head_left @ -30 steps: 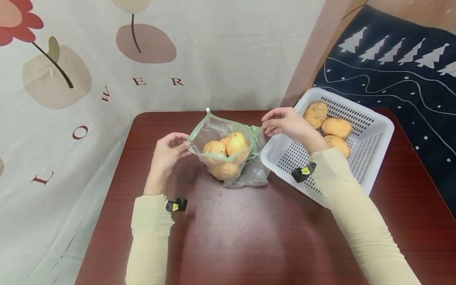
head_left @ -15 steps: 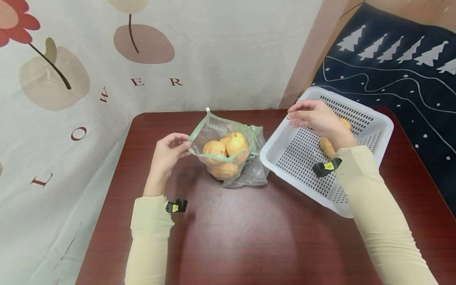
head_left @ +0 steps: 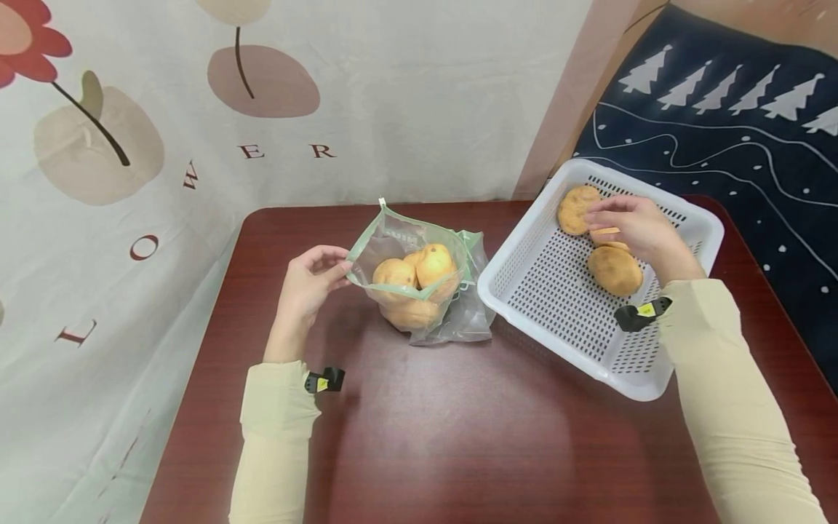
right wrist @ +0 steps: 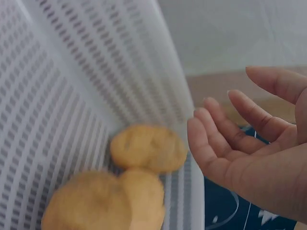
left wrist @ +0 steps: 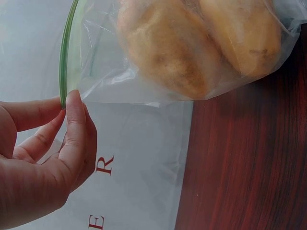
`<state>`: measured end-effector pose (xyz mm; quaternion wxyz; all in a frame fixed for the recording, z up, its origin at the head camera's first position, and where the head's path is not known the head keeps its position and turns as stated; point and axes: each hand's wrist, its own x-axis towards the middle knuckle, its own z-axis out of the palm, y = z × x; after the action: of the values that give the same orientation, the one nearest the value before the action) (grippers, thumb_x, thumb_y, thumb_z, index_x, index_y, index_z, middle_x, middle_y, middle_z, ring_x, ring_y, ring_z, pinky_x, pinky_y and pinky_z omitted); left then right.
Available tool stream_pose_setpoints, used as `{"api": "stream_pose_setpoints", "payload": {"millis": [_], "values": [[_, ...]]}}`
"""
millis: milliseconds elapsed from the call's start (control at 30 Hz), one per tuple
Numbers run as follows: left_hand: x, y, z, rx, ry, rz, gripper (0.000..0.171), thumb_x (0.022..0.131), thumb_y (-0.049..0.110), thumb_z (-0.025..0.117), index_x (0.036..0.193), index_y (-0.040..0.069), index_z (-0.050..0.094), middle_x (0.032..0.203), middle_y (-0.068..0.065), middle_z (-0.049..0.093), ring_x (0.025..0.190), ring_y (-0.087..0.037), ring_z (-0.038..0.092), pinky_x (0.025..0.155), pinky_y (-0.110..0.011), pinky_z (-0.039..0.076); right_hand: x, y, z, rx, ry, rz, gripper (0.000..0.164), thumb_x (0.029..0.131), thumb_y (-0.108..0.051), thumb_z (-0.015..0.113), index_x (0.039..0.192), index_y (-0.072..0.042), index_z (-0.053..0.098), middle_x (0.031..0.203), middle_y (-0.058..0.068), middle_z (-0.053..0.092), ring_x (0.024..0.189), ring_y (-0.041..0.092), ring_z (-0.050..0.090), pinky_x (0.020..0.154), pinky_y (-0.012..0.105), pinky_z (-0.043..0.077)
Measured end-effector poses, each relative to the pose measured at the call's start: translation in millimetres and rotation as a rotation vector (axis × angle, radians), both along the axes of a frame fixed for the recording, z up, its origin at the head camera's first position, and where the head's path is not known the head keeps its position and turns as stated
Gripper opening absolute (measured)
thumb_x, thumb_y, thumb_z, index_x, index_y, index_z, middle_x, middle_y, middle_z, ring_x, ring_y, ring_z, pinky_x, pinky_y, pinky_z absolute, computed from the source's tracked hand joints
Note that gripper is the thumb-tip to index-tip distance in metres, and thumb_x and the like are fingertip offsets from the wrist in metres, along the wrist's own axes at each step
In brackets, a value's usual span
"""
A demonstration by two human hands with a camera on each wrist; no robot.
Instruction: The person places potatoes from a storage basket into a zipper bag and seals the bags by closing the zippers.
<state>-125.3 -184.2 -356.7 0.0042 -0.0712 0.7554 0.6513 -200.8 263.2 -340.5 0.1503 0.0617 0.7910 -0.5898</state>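
A clear zip bag (head_left: 393, 236) with a green-edged mouth stands on the table, its mouth spread wide and several potatoes (head_left: 411, 314) inside. My left hand (head_left: 306, 291) pinches the bag's left corner between thumb and fingers; the left wrist view shows the green zip strip (left wrist: 64, 52) in that pinch. Over the white basket (head_left: 524, 320) my right hand (head_left: 644, 231) hovers with loosely bent fingers and nothing in them. Below it lie three potatoes, one at the far left (head_left: 576, 209), one nearer (head_left: 614, 271), and one between them partly covered by the hand in the head view.
Another flat clear bag with green trim (head_left: 465, 331) lies under and right of the filled bag, beside the basket's left corner. A pale printed curtain (head_left: 419, 109) hangs behind the dark red table (head_left: 419, 437). Navy tree-patterned cloth (head_left: 720, 138) hangs behind the basket.
My right hand has moved right, from beside the bag's right edge to over the potatoes in the basket. The left hand keeps its pinch, and the bag stays in place.
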Motion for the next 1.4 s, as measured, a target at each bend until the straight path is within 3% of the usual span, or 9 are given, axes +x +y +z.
{"api": "stream_pose_setpoints", "payload": {"millis": [233,533,700,967,1200,1400], "values": [[0.4,-0.2,-0.8,0.021,0.006,-0.002,0.02,0.084,-0.003,0.061,0.103,-0.008,0.056,0.077,0.001,0.057,0.068,-0.007,0.058,0.068,-0.024,0.055,4.0,28.3,-19.3,0.182,-0.04,-0.084,0.041,0.087,-0.035,0.06,0.115,-0.007,0.05,0.108,-0.006,0.046,0.095,0.009,0.047,0.087,0.026,0.047],[0.8,-0.7,-1.2,0.034,0.014,-0.009,0.021,0.084,-0.003,0.062,0.103,-0.009,0.056,0.077,0.001,0.058,0.069,-0.007,0.058,0.066,-0.022,0.055,9.2,43.7,-37.3,0.203,-0.094,-0.175,0.043,0.084,-0.037,0.063,0.11,-0.006,0.049,0.106,-0.001,0.043,0.101,0.019,0.043,0.096,0.045,0.037],[1.0,-1.0,-1.7,0.036,0.016,-0.009,0.022,0.084,-0.003,0.062,0.103,-0.009,0.056,0.077,0.001,0.058,0.068,-0.007,0.058,0.066,-0.022,0.055,9.9,47.1,-45.3,0.205,-0.125,-0.221,0.037,0.084,-0.034,0.064,0.108,-0.007,0.052,0.104,-0.001,0.044,0.098,0.02,0.043,0.087,0.04,0.041],[0.8,-0.7,-1.9,0.047,0.026,-0.014,0.023,0.083,-0.004,0.062,0.104,-0.011,0.055,0.077,0.001,0.057,0.068,-0.007,0.058,0.065,-0.022,0.055,12.6,50.1,-55.3,0.244,-0.183,-0.217,0.031,0.083,-0.023,0.066,0.102,-0.005,0.051,0.102,0.002,0.041,0.093,0.02,0.041,0.076,0.034,0.044],[1.3,0.4,-0.7,0.049,0.031,-0.023,0.023,0.084,-0.003,0.062,0.104,-0.012,0.055,0.077,0.002,0.059,0.067,-0.008,0.058,0.066,-0.023,0.055,11.6,49.4,-58.4,0.252,-0.229,-0.202,0.035,0.081,-0.016,0.067,0.106,0.0,0.048,0.104,0.007,0.038,0.09,0.023,0.04,0.08,0.039,0.044],[2.4,0.5,0.5,0.043,0.025,-0.027,0.024,0.084,-0.003,0.062,0.105,-0.012,0.054,0.076,0.003,0.059,0.067,-0.009,0.058,0.066,-0.023,0.055,11.9,47.0,-59.0,0.268,-0.261,-0.201,0.035,0.08,-0.017,0.069,0.104,-0.003,0.048,0.1,0.007,0.041,0.082,0.019,0.044,0.073,0.033,0.048]]}}
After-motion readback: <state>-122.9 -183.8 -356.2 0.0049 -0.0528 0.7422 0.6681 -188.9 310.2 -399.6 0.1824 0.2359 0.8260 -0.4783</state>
